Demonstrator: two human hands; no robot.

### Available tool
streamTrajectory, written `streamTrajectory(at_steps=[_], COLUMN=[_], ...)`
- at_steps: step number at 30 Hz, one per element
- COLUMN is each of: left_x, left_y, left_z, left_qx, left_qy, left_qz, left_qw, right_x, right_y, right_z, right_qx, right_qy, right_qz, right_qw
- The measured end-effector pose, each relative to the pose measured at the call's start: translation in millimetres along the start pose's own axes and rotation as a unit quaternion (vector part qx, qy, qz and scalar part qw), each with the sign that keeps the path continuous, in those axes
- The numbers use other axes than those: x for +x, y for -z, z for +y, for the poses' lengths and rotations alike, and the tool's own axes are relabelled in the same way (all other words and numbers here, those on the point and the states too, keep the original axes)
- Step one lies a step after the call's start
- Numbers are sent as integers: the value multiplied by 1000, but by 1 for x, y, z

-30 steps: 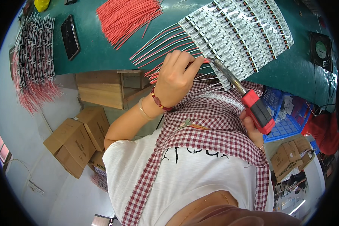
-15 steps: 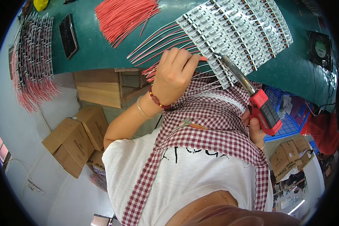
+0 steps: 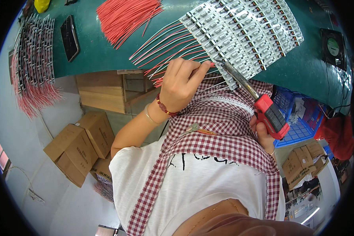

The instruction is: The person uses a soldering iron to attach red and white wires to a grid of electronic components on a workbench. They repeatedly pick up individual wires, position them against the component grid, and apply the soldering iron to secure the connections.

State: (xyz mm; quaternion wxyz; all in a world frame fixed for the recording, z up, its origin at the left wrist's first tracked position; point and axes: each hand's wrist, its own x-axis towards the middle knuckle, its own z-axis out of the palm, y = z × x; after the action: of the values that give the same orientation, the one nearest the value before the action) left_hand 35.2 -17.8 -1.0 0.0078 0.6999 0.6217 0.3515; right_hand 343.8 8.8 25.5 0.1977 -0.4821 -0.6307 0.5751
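Left hand pinched red wire at edge of boards; right hand held iron, tip near wire. Boards lay on bench. Step: apparently soldering. Next move likely needed steady wire.

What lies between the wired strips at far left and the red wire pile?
A dark phone lies there on the green tabletop, in the head view.

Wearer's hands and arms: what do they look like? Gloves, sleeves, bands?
No gloves visible. Left hand: bracelet of round dark-red and gold-coloured beads at the wrist, plain pale rounded bangle behind it, bare forearm, white fabric short sleeve. Right hand: thin band at the wrist; forearm mostly hidden.
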Motion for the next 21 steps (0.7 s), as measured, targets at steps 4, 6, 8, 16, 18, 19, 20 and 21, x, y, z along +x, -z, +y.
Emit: streamTrajectory(at_steps=[4, 6, 8, 16, 18, 19, 20, 21], left_x=[0, 1, 2, 5, 6, 6, 6, 6], left_y=[-2, -2, -2, -2, -1, -1, 0, 0], left_z=[0, 0, -1, -1, 0, 0, 0, 0], left_qx=[-8, -14, -15, -18, -18, -17, -17, -16], left_qy=[0, 0, -2, 6, 6, 8, 9, 11], left_qz=[10, 10, 8, -9, -15, -16, -17, -18], left_qw=[1000, 1000, 1000, 1000, 1000, 1000, 1000, 1000], right_x=[6, 6, 6, 7, 5, 3, 2, 1], right_y=[-2, -2, -2, 5, 5, 5, 5, 5], right_z=[-9, -10, -11, -7, -2, 2, 2, 2], right_qx=[31, 34, 34, -64, -78, -81, -71, -61], right_qy=[-2, 3, 4, 8, 17, 26, 28, 31], right_qz=[-5, -5, -3, -34, -23, -15, -12, -9], right_qw=[999, 999, 999, 997, 997, 996, 997, 998])
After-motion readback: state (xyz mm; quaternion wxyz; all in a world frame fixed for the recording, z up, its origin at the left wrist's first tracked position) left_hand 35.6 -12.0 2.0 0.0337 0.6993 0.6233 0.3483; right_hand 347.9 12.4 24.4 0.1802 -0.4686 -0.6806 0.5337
